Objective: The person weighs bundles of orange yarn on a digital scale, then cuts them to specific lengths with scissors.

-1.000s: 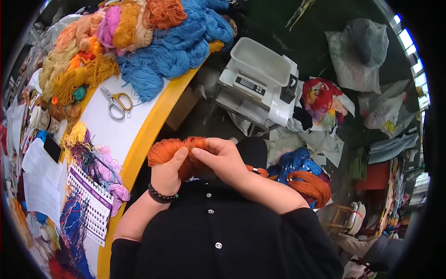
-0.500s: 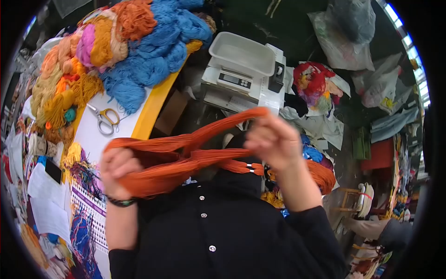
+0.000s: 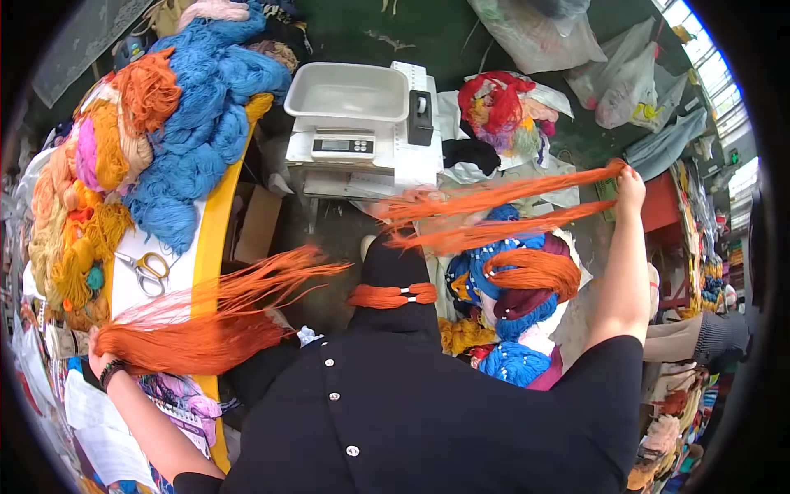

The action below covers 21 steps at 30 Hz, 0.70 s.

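Note:
Both my arms are stretched wide apart, each with a bunch of orange yarn. My left hand point(image 3: 99, 360), at the far left over the table, is closed round the thick left bunch of orange yarn point(image 3: 193, 342). Its loose strands fan out toward the middle. At the right, my raised right hand point(image 3: 631, 193) grips the end of a thinner right bunch of orange yarn point(image 3: 527, 183), which hangs in two lengths with frayed, motion-blurred ends. A gap separates the two bunches. Across my leg lies a small orange skein point(image 3: 383, 295) with white bands.
Scissors point(image 3: 145, 272) and a heap of blue yarn point(image 3: 202, 115) lie on the yellow-edged table point(image 3: 216, 239). A scale with a white tray point(image 3: 346, 92) stands ahead. Mixed skeins, including a banded orange skein point(image 3: 539, 274), are piled right of my legs.
My hands have moved far apart, left and right. The orange yarn, one joined loop between them before, is now two separate bunches with loose ends. My view has shifted too.

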Available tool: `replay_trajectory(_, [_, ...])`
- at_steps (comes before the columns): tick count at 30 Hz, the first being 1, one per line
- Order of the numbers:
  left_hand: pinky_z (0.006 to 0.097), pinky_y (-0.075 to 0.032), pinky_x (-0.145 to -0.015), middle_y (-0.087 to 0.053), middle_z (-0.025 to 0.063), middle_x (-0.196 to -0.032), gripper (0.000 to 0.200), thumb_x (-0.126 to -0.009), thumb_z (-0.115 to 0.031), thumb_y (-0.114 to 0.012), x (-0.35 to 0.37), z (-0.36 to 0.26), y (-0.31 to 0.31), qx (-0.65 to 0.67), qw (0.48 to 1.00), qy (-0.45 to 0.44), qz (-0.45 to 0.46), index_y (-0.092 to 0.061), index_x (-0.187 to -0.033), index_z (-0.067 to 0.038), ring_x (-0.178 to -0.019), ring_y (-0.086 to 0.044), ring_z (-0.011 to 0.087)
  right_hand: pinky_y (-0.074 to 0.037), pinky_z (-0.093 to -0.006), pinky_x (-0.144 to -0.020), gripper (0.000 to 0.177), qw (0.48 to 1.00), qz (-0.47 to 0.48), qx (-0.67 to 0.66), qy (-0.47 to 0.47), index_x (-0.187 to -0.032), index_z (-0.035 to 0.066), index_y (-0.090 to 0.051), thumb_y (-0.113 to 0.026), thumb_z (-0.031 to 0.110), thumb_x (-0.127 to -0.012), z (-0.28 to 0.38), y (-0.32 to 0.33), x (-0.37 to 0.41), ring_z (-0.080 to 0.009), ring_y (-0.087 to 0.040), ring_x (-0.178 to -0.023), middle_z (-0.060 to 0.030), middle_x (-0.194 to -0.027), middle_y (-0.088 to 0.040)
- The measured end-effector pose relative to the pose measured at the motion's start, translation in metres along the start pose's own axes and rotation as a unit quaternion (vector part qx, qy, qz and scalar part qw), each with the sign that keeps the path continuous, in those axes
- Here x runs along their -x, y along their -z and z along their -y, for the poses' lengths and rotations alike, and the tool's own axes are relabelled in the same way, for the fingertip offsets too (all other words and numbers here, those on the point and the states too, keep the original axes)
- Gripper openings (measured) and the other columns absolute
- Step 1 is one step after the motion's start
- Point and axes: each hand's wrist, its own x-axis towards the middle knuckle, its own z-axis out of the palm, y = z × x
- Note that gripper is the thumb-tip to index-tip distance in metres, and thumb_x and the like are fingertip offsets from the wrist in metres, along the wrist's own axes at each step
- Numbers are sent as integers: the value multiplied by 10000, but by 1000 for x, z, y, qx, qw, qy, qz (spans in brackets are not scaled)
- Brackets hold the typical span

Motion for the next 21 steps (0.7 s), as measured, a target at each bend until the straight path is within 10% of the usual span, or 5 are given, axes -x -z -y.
replay_trajectory(2, [353,-504,-907,-654,139,-1061,337,-796,109,-462,34,4,-21,-304,942,-130,-54,-622,-1083,33,-962,-629,244,-459,-334,-736,340,906,-193,367,83,-1023,0,-649,-519,289,-901,4,23,-11,-193,-619,-822,-67,-883,-682])
replay_trajectory(5, [283,-513,-840,-663,45,-905,337,-809,81,-539,36,-3,-30,-229,953,-187,72,-594,-1137,27,-839,-627,160,-427,-261,-687,264,979,-32,171,109,-986,15,-658,-587,251,-889,21,15,-7,-89,-543,-751,5,-830,-633])
replay_trajectory(8, [207,-357,-571,-341,-51,-577,191,-954,-127,-497,132,-21,-135,320,881,170,304,-566,-1061,16,-525,-355,55,-385,-217,-672,227,993,78,73,53,-934,7,-657,-643,226,-875,92,-42,63,-55,-488,-721,50,-797,-593])
replay_trajectory(14, [255,-383,-603,-340,-34,-613,219,-1008,-185,-373,301,1,-271,250,814,246,462,-486,-878,-50,-507,-365,80,-312,-185,-580,197,973,98,27,207,-889,27,-650,-576,206,-926,206,-99,128,-12,-418,-651,82,-731,-532])
replay_trajectory(21, [223,-408,-600,-381,-69,-620,142,-974,-186,-476,356,106,-277,162,826,401,360,-509,-871,-95,-531,-392,43,-221,-229,-495,209,920,228,-248,199,-852,20,-577,-534,197,-953,288,-133,129,-46,-274,-526,58,-590,-370])
